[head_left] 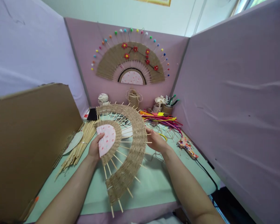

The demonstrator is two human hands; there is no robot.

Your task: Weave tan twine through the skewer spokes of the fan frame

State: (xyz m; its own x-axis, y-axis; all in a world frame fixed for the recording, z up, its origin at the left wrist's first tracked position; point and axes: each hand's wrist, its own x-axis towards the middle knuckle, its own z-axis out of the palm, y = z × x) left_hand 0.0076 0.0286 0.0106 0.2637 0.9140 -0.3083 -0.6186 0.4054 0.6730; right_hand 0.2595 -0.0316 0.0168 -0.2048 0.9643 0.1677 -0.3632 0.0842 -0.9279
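A half-round woven fan (pixel 138 137) of twine on thin wooden sticks is held up above the table, turned so its straight side faces left. Its small inner half-circle carries pink dotted fabric (pixel 108 140). My left hand (pixel 95 144) grips this inner part, thumb on the fabric and the other fingers behind. On the far side, my right hand (pixel 156 140) is closed at the outer rim among the stick ends, its fingertips partly hidden behind the weave. Bare stick tips stick out past the twine band.
A finished-looking fan with red flowers (pixel 135 49) hangs on the back panel. Left are a bundle of sticks (pixel 78 149) and a cardboard sheet (pixel 32 140). Right lie a flowered glue gun (pixel 186 147) with a cord and colourful pipe cleaners (pixel 161 119). Behind stands a twine spool (pixel 133 99).
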